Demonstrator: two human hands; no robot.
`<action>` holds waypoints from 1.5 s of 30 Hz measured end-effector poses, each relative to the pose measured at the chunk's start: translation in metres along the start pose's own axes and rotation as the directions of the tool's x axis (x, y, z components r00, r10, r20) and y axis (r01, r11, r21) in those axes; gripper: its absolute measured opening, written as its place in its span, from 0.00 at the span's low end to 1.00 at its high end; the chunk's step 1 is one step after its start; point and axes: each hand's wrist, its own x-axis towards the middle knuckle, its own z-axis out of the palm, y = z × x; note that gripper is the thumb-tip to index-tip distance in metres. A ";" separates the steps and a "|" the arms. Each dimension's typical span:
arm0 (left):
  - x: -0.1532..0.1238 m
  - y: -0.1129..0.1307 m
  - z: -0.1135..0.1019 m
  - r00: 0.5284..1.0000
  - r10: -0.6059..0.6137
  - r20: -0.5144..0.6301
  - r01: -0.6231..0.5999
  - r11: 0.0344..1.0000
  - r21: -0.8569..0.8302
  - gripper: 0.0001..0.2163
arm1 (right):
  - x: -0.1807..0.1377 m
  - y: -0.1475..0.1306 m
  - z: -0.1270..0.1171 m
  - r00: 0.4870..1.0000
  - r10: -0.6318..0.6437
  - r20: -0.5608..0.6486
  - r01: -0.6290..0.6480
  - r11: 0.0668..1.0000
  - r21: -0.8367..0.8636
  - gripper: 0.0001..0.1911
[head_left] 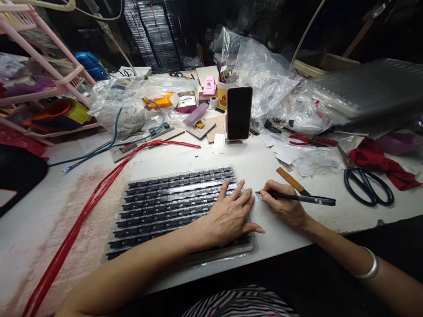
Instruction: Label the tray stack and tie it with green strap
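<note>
The right hand (283,206) had its fingers closed round a black pen (299,198), tip pointing left at a small white slip (258,196) on the worktop (350,211) near the front edge. The left hand (231,215) lay flat, fingers spread and gripping nothing, on the right end of a clear tray (172,209) of black strips, fingertips just beside the slip. A wooden strip (291,179) lay just behind the pen; scissors (366,185) sat toward the right edge (near a red cloth (380,160)). A phone (239,113) stood upright farther back, and red strapping (82,215) ran along the left side
</note>
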 end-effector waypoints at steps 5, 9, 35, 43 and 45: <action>0.000 0.001 0.000 1.000 -0.006 0.005 0.006 1.000 -0.004 0.36 | 0.001 -0.001 0.000 1.000 0.006 0.001 -0.006 1.000 -0.007 0.12; 0.001 0.001 -0.001 1.000 -0.012 0.011 0.012 1.000 -0.010 0.35 | 0.001 0.000 0.001 1.000 0.006 -0.020 -0.006 1.000 -0.011 0.11; 0.000 0.001 -0.001 1.000 -0.007 -0.003 0.007 0.999 0.039 0.35 | 0.001 -0.002 -0.002 0.999 0.023 -0.049 -0.026 0.999 -0.043 0.10; 0.000 0.002 -0.001 1.000 -0.016 0.004 0.016 1.000 0.020 0.35 | 0.001 -0.003 -0.002 0.999 0.036 -0.022 -0.036 0.999 -0.004 0.10; 0.000 0.002 -0.001 1.000 -0.017 0.006 0.017 1.000 0.016 0.34 | 0.003 -0.002 -0.003 0.997 0.076 -0.030 -0.075 0.997 0.033 0.11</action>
